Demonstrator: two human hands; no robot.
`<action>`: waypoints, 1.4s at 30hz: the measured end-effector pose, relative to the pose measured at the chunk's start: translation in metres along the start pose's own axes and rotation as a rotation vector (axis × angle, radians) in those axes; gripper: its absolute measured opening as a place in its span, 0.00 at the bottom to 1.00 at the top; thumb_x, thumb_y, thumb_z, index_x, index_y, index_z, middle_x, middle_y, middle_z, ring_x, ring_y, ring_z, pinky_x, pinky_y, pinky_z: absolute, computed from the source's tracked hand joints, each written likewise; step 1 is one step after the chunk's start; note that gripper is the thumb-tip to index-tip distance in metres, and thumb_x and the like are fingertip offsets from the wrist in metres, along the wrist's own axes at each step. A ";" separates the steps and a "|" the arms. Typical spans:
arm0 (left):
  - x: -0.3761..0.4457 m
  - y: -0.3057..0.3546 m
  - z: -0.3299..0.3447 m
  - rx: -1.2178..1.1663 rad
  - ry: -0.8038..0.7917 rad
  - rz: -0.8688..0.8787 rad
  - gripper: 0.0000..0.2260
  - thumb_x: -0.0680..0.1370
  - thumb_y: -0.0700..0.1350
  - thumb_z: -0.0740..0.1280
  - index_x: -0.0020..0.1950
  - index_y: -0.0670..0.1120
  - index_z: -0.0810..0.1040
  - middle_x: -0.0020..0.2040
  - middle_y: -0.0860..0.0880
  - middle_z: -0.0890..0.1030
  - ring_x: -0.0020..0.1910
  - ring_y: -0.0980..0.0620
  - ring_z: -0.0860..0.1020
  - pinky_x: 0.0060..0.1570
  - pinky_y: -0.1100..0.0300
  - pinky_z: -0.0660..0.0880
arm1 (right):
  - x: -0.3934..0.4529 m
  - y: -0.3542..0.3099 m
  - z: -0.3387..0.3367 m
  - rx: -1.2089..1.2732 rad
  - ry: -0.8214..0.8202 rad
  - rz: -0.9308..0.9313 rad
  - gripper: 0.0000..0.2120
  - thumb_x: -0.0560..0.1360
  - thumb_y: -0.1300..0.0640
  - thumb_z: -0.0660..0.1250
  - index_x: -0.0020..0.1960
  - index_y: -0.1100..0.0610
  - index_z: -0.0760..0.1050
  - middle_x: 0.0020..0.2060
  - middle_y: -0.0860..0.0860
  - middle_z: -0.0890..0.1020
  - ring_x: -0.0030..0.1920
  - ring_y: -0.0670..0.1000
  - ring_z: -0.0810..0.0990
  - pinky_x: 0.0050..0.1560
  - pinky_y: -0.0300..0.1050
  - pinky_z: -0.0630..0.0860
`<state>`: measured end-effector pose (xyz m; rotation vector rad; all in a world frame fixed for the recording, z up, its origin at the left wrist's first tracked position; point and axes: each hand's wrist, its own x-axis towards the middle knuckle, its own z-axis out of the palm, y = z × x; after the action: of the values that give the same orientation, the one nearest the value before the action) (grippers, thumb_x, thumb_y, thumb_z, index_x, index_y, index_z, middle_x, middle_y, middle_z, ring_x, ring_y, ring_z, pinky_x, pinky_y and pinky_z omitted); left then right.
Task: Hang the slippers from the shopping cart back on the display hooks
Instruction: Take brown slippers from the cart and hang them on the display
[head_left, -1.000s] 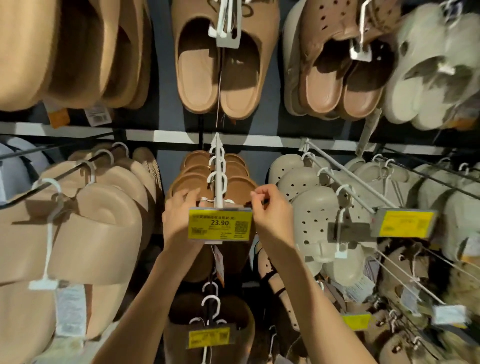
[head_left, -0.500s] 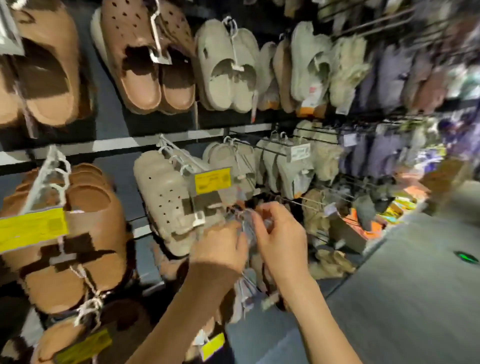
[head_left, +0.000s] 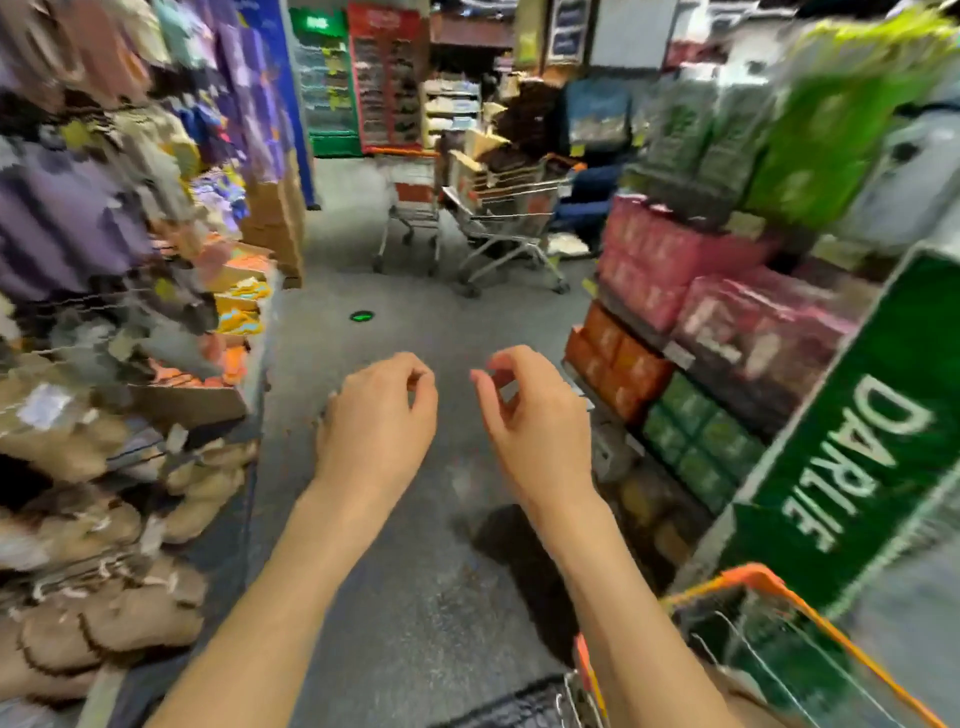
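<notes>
left hand raised over grey aisle floor, fingers loosely curled, holding nothing | right hand beside it, apart, likewise bare | orange-rimmed wire shopping cart at lower right | blurred tan fluffy slippers on left display | two metal carts farther down aisle

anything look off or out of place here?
Nothing clearly damaged or spilled. Both hands, left hand and right hand, hang empty over the aisle floor. The slipper display at left is too blurred to judge.
</notes>
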<state>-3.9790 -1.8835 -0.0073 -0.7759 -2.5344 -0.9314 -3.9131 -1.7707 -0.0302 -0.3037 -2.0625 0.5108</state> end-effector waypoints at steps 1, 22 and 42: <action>0.001 0.013 0.011 -0.040 -0.041 0.046 0.07 0.78 0.46 0.60 0.45 0.49 0.78 0.44 0.47 0.82 0.46 0.43 0.78 0.40 0.55 0.70 | -0.006 0.011 -0.016 -0.062 0.040 0.045 0.07 0.75 0.53 0.65 0.44 0.57 0.75 0.36 0.49 0.79 0.30 0.50 0.76 0.31 0.43 0.72; -0.169 0.138 0.215 -0.328 -0.733 0.440 0.10 0.79 0.46 0.59 0.56 0.46 0.76 0.51 0.46 0.78 0.51 0.46 0.76 0.44 0.52 0.72 | -0.254 0.127 -0.197 -0.580 0.225 1.059 0.07 0.77 0.55 0.64 0.49 0.59 0.76 0.43 0.53 0.82 0.43 0.51 0.79 0.42 0.37 0.69; -0.248 0.078 0.378 0.217 -1.204 0.156 0.20 0.78 0.44 0.60 0.68 0.39 0.66 0.63 0.37 0.71 0.63 0.38 0.67 0.61 0.47 0.66 | -0.356 0.287 -0.113 -0.226 -0.372 1.634 0.22 0.72 0.53 0.69 0.61 0.62 0.69 0.58 0.59 0.76 0.59 0.59 0.74 0.55 0.48 0.72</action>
<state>-3.7788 -1.6727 -0.3628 -1.8141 -3.3206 -0.0421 -3.6307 -1.6371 -0.3826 -2.1994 -1.7735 1.3076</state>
